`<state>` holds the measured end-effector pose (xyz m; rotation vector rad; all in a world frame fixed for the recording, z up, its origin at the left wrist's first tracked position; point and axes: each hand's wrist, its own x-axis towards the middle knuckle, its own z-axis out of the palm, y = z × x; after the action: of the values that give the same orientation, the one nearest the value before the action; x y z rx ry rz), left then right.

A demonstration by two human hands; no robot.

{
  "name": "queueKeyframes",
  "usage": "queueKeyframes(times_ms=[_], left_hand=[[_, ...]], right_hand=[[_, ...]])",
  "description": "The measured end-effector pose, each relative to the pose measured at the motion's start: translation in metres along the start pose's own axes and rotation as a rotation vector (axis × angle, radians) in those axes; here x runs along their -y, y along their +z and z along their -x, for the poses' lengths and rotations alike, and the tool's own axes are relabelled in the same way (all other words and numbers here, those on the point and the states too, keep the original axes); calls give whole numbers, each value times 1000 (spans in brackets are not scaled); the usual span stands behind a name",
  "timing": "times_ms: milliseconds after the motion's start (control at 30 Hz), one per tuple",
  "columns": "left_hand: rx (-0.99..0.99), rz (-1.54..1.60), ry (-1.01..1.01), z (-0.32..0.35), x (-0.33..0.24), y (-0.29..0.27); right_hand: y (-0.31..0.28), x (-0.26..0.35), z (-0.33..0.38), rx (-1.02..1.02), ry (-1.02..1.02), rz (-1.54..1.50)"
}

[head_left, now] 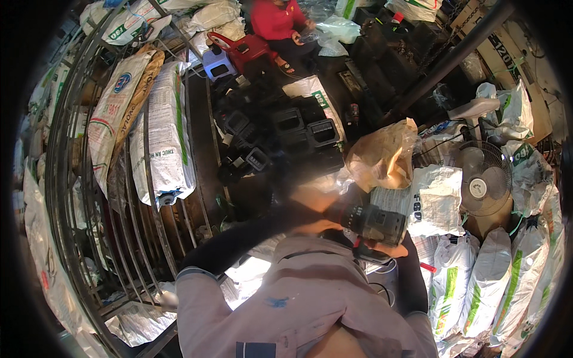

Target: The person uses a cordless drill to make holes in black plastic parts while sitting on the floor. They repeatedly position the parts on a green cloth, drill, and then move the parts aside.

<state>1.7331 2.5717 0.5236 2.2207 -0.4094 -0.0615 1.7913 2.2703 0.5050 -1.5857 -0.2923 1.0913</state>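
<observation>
Hands at the waist, two, with one black cordless drill point(382, 224) between: left hand point(322, 225) blurred just beside the chuck end, cannot tell whether touching or gripping; right hand point(388, 247) closed around the handle, above a battery with a red accent. At far left, a rack point(57, 155) of slim metal bars, with two tall sacks against the bars, one white-and-brown point(119, 110), one white with a green stripe point(160, 140). Farther right, one blue plastic stool point(219, 64), one red chair point(246, 52), one person in a red top point(276, 22), and at least four black, square-mouthed housings point(323, 132). Then one crumpled tan bag point(383, 154), one dark diagonal post point(459, 55) partly blocking the dark clutter behind, one fan point(478, 186) with a round wire cage, and at least four upright, creased white sacks point(486, 283).
</observation>
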Motion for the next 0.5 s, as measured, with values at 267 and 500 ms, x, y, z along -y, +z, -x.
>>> queueKeyframes(times_ms=[267,500], left_hand=[[-3,457,-409,42,84,37],[-256,1304,-545,39,54,92]], right_hand=[[1,38,7,-264,-338,137],[25,46,-16,-481,-435,-764]])
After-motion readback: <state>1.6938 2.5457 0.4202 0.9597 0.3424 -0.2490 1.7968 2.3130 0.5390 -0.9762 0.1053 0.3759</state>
